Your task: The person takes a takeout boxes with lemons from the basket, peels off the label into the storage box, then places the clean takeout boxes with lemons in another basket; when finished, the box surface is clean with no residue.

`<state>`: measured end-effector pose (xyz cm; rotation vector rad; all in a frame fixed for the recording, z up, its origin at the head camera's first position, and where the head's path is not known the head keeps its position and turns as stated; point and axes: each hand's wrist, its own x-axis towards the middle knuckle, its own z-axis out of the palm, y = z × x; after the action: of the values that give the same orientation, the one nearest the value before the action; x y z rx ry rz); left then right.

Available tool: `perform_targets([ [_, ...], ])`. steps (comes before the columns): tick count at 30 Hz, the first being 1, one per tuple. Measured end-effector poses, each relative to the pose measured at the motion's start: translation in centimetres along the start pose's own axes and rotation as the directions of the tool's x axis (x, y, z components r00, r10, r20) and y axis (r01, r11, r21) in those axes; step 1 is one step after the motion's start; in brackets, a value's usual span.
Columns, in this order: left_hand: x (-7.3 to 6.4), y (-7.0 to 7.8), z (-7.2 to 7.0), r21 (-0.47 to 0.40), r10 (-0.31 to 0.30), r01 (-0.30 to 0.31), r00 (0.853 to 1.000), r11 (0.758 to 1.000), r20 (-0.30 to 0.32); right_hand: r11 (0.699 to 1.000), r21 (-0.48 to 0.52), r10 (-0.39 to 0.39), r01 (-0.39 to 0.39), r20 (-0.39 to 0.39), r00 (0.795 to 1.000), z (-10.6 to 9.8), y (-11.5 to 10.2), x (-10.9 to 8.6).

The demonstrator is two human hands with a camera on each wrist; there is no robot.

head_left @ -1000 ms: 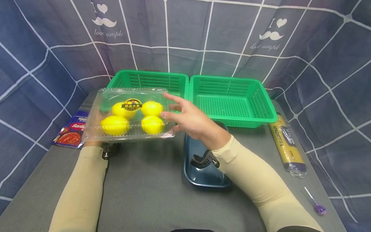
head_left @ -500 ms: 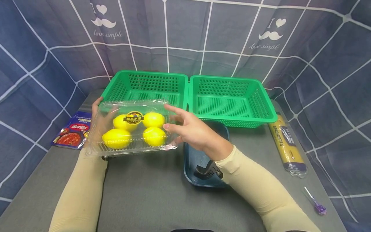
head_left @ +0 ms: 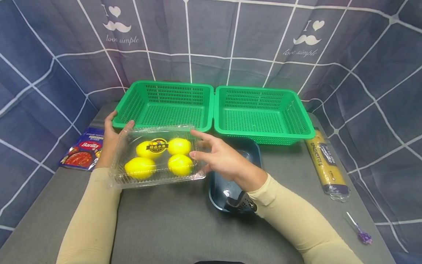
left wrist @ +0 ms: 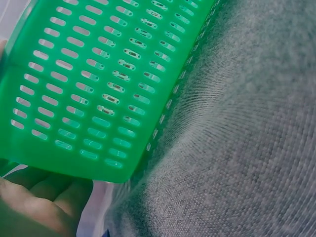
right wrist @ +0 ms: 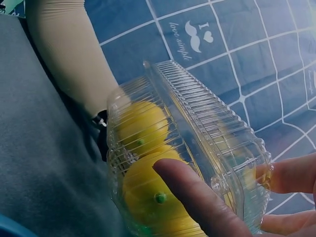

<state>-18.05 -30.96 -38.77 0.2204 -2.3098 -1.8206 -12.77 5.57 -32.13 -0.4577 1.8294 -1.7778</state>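
I have my right grip [head_left: 227,157] pinching the end of a clear plastic box [head_left: 161,179] with four yellow lemons [head_left: 140,168], apparently raised above the grey cloth-covered table [head_left: 158,223]; whether my left grip [head_left: 111,141], by the left green slotted plastic basket [head_left: 174,94], holds anything I can't tell. I judge lifting done, setting down left; behind hangs a blue-grey, white-checked curtain [head_left: 257,35]

The box [head_left: 161,157] is formed of clear, glossy, ribbed plastic. The baskets [head_left: 174,113] are made of smooth, slotted plastic. The tabletop [head_left: 171,223] is covered in matt, woven cloth; a glossy finish is shown by the smooth tray [head_left: 219,189].
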Motion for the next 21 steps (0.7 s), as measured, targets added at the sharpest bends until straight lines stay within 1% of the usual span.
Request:
perform_targets([
  [3,0.4,-0.8,-0.2,-0.053,0.03,-0.029,1.0,0.998,0.01,1.0,0.006,0.01,-0.01,0.002,1.0,0.0,0.4,-0.1],
  [5,0.6,-1.2,-0.3,-0.057,0.046,-0.046,0.999,0.997,0.004,1.0,0.014,0.015,-0.015,0.003,1.0,0.0,0.6,-0.2],
  [8,0.9,-1.6,-0.2,-0.038,0.035,-0.035,0.999,0.999,-0.008,1.0,0.011,0.02,-0.02,-0.001,1.0,0.0,0.9,-0.2],
  [12,1.1,-1.8,-0.1,-0.013,0.02,-0.02,1.0,1.0,-0.024,1.0,0.003,0.022,-0.022,-0.01,1.0,-0.2,1.2,-0.2],
  [18,1.5,-2.1,-0.3,0.021,0.016,-0.016,1.0,1.0,-0.004,1.0,-0.003,0.031,-0.031,-0.017,0.999,-0.1,1.5,-0.2],
  [21,1.9,-2.6,-0.5,0.01,0.021,-0.021,1.0,1.0,0.002,0.999,-0.008,0.032,-0.032,-0.014,0.999,-0.1,1.7,-0.3],
])
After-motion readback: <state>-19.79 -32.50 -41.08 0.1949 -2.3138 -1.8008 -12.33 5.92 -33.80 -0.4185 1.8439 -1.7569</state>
